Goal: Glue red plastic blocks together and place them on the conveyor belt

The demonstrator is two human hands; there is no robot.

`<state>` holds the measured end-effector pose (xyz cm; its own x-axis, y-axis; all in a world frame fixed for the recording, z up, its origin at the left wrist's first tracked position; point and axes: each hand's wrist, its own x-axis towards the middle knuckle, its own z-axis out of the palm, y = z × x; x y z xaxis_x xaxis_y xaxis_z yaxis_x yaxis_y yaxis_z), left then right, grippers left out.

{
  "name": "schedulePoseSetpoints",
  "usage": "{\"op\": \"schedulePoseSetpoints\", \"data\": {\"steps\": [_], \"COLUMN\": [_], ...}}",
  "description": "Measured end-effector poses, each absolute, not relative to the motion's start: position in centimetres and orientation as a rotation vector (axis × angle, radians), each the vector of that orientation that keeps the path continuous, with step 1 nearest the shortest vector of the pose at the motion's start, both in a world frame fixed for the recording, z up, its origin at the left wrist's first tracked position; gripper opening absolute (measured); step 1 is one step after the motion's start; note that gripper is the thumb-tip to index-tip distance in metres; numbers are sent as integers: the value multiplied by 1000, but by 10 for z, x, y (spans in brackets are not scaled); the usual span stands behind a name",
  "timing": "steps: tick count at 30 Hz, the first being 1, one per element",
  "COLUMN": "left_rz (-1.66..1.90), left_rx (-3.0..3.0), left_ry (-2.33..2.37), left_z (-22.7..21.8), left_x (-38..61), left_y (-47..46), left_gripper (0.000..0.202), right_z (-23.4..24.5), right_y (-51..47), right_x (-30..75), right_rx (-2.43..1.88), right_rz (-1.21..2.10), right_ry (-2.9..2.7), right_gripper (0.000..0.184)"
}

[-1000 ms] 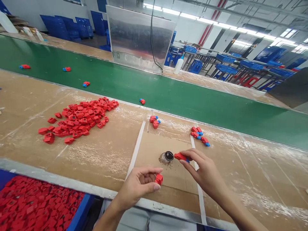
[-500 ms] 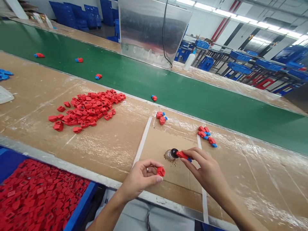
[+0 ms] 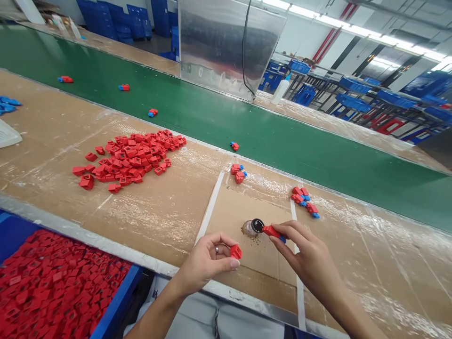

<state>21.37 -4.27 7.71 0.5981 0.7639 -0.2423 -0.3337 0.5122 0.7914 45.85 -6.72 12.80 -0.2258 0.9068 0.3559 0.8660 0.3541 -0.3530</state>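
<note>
Left hand [image 3: 206,263]: fingers clamped on red plastic block [image 3: 236,252], over desk edge. Right hand [image 3: 307,254]: fingers pinched on red-and-blue plastic part [image 3: 272,231], tip touching dark top of small glass jar [image 3: 249,229]. Jar on cardboard sheet [image 3: 240,207], on desk [image 3: 169,221]. Heap of red blocks [image 3: 127,160] left; blue crate [image 3: 118,296] of red blocks at near edge.

Red plastic parts [image 3: 127,160] are observed with blue ends; the conveyor belt [image 3: 226,120] is recorded green, the bin rim [image 3: 118,299] blue.
</note>
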Motion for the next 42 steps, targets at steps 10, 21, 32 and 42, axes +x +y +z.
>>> {"op": "schedulePoseSetpoints", "data": {"steps": [10, 21, 32, 42], "left_rz": [672, 624, 644, 597], "left_rx": [755, 849, 856, 866], "left_ry": [597, 608, 690, 738], "left_z": [75, 75, 75, 82], "left_x": [218, 217, 218, 220], "left_y": [-44, -44, -48, -48], "left_gripper": [31, 31, 21, 9], "right_z": [139, 123, 111, 104], "right_y": [-102, -106, -115, -113], "right_x": [430, 398, 394, 388], "right_rx": [-1573, -1453, -1471, -1473], "right_rz": [256, 481, 636, 590], "right_ry": [-1813, -1793, -1794, -1889], "right_gripper": [12, 11, 11, 18]}}
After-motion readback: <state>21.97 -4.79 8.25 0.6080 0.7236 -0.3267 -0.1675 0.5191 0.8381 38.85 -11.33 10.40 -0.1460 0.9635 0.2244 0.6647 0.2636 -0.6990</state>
